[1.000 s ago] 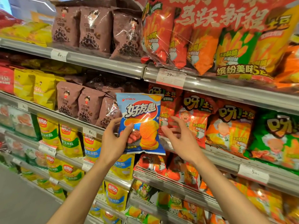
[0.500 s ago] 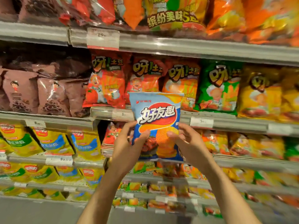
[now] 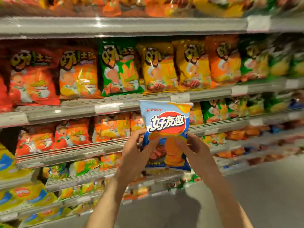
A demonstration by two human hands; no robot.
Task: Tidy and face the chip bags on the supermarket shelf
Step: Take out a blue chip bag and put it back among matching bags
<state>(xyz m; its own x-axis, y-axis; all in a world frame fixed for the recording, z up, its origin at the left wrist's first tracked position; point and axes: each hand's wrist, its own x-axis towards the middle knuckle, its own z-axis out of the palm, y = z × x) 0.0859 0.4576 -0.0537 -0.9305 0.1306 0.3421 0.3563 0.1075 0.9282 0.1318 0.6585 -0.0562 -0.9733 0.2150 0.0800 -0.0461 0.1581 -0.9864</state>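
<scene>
Two hands gripping | we are pinching a glossy, puffy blue chip bag upright: left hand, right hand | crinkly foil bags lining metal shelves

You are standing in a supermarket snack aisle: tiered metal shelves run past you, packed with rows of facing chip bags in red, orange, green and yellow, with price tags clipped along each shelf edge.

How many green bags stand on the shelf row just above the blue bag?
2 clear: one green bag left of the yellow bags, another green bag at the right. Further right is too blurred to count.
</scene>
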